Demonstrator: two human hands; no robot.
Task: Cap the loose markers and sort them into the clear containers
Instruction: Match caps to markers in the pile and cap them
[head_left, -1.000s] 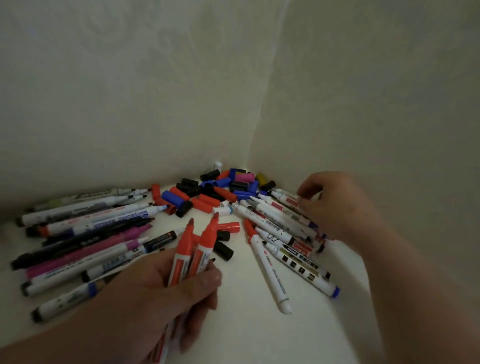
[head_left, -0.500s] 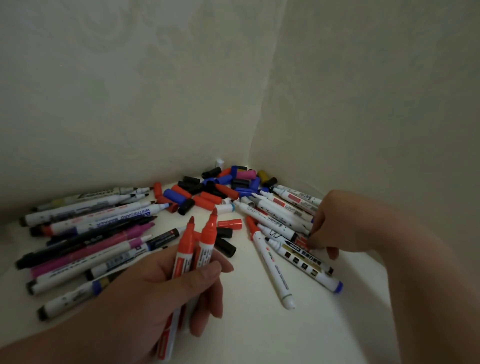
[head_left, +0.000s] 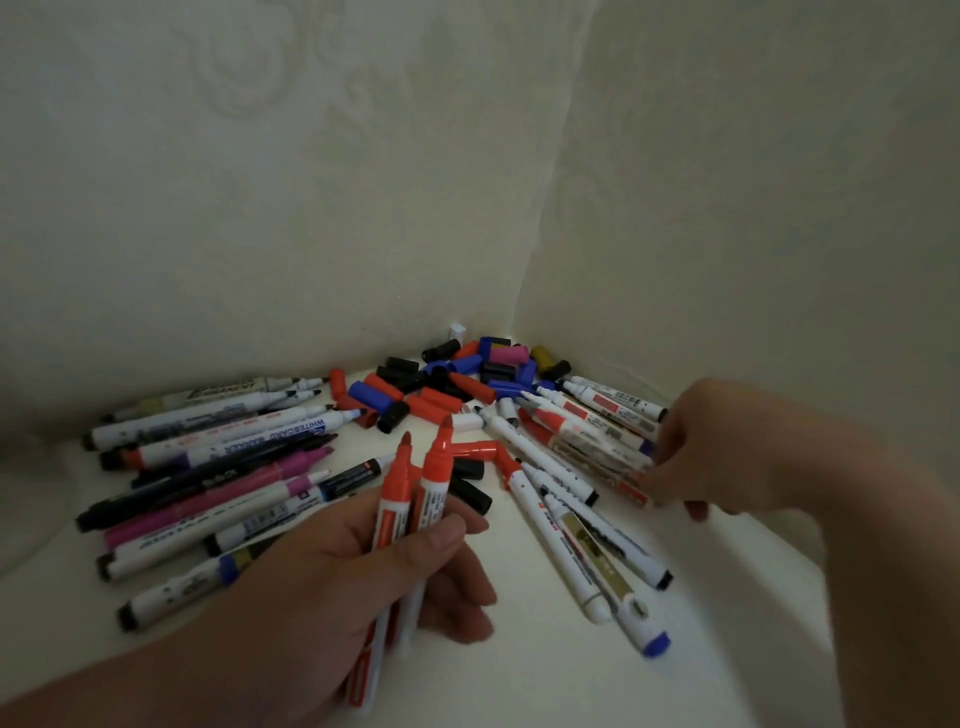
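— What has changed in the last second?

— Mostly the right hand (head_left: 727, 447). A second ago it was over the far part of the right heap of markers (head_left: 587, 431). Now it has come nearer and more to the right, and its fingertips (head_left: 670, 467) are at the back ends of those markers. The picture is smeared there, so I cannot tell if its grip is closed on one of them or is only touching.

— And the left hand?

— The left hand (head_left: 332, 582) has hardly moved. Its grip is clamped on two red markers (head_left: 415, 499), with the thumb across the barrels. Their bare tips point to the far side, above the desk (head_left: 519, 675).

— What does this mean for the task?

— I think the person is collecting the red ones first and is searching the right heap for another. As far as I see, no marker has its cap on yet. The loose caps (head_left: 452, 387) all lie in the far corner: red, blue, black and one pink. The clear containers are not in view, so the sorting is, I suppose, not yet begun.

— Can you read any writing?

— Only one label. In the left row of markers (head_left: 208, 499), a white marker with a blue tip (head_left: 249, 439) says "WHITEBOARD MARKER". The others carry labels too, with red and gold blocks and dark letters, but these are too blurred to read.
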